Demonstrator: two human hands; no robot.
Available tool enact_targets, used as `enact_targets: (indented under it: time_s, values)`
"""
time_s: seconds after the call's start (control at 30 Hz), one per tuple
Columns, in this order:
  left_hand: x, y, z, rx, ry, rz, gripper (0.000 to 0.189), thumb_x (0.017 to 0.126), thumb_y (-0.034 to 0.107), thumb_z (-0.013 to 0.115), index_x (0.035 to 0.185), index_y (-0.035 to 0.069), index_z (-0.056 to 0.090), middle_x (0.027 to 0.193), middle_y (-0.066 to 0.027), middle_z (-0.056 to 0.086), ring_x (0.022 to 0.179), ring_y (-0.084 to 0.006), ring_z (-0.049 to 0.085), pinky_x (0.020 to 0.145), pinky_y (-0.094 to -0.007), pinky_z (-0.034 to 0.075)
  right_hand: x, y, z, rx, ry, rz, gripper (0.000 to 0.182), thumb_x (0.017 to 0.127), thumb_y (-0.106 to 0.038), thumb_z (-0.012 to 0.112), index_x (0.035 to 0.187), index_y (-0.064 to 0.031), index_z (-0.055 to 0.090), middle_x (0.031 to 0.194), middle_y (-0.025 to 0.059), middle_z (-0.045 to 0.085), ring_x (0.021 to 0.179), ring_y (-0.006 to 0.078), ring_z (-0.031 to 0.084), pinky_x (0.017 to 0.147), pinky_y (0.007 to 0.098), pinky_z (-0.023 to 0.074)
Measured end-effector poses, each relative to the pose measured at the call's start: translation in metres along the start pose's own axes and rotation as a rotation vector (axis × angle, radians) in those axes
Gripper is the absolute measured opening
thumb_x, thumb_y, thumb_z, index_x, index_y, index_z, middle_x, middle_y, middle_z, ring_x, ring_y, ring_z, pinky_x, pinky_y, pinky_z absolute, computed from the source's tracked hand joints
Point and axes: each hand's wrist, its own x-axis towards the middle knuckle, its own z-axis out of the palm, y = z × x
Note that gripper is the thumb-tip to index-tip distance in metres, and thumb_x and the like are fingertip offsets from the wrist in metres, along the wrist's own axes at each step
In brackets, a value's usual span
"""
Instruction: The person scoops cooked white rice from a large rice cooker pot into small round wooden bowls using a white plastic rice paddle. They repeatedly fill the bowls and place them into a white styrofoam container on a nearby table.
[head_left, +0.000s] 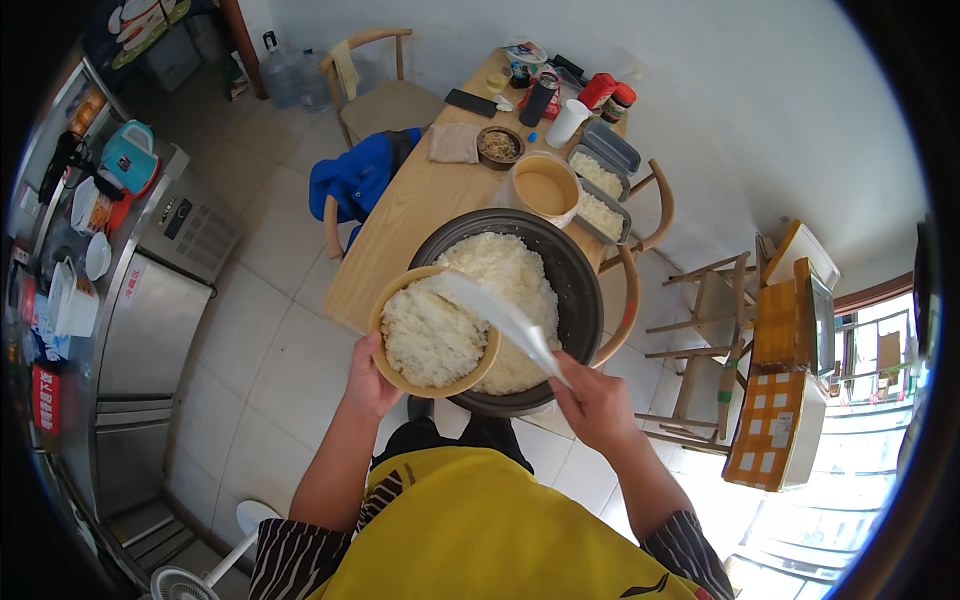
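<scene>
My left hand (371, 379) grips the rim of a tan round bowl (493, 352) heaped with cooked white rice (431, 337). In my right hand (596, 401) is a whitish rice paddle (510, 319), its blade over the right side of the bowl, touching or just above the rice. Under and behind the bowl sits a large dark rice cooker pot (581, 300), with more rice (517, 270) across its inside. The bowl hides the pot's left front part. Just past the pot, a second tan bowl (544, 187) stands on the table with no rice in it.
The wooden table (397, 232) also bears two grey containers of rice (600, 214), a small dish (500, 146), a folded cloth (454, 142), a black thermos (540, 97) and a white cup (568, 124). Wooden chairs (652, 202) flank it. A steel counter (150, 322) runs along the left.
</scene>
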Motion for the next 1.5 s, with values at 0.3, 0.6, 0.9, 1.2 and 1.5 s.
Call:
enact_targets:
  time_s: [0.3,0.6,0.9,1.2,1.5]
  values:
    - [0.003,0.002,0.012,0.048,0.001,-0.110,0.064,0.096,0.038,0.059,0.145,0.001,0.040,0.143,-0.0180,0.052,0.131,-0.0275,0.054,0.108,-0.0435,0.048,0.009,-0.013,-0.028,-0.281,-0.506,-0.153,0.040,0.092,-0.018,0.064,0.131,-0.0194,0.058,0.068,0.0014,0.062,0.056,0.0236,0.063,0.049,0.0362,0.0498]
    - [0.005,0.007,0.005,-0.006,-0.050,-0.144,0.065,0.096,0.038,0.060,0.146,0.001,0.039,0.144,-0.0172,0.051,0.130,-0.0281,0.055,0.108,-0.0434,0.048,0.028,-0.014,-0.042,-0.137,-0.537,-0.129,0.034,0.093,-0.021,0.063,0.127,-0.0170,0.063,0.074,0.0037,0.067,0.060,0.0267,0.065,0.054,0.0393,0.0522]
    - [0.001,-0.005,0.016,-0.063,-0.074,-0.051,0.068,0.093,0.037,0.065,0.147,0.005,0.039,0.145,-0.0136,0.051,0.133,-0.0275,0.051,0.110,-0.0464,0.046,0.027,-0.048,-0.011,0.020,-0.361,0.267,0.033,0.097,-0.023,0.059,0.128,-0.0104,0.060,0.071,0.0177,0.065,0.064,0.0395,0.065,0.061,0.0489,0.0535]
    - [-0.002,-0.023,0.015,-0.041,-0.004,0.036,0.071,0.090,0.037,0.068,0.147,0.007,0.039,0.146,-0.0100,0.051,0.134,-0.0256,0.051,0.111,-0.0461,0.044,0.006,-0.060,0.001,0.193,-0.443,0.271,0.029,0.096,-0.020,0.060,0.122,-0.0061,0.059,0.067,0.0213,0.063,0.064,0.0438,0.063,0.059,0.0515,0.0508]
    - [-0.001,-0.020,0.021,-0.031,0.020,-0.019,0.071,0.092,0.041,0.058,0.149,0.005,0.036,0.150,-0.0137,0.046,0.137,-0.0287,0.047,0.113,-0.0464,0.041,0.011,-0.041,-0.009,-0.464,-0.170,0.028,0.045,0.092,-0.013,0.061,0.137,-0.0133,0.054,0.068,0.0045,0.055,0.049,0.0256,0.059,0.044,0.0381,0.0497]
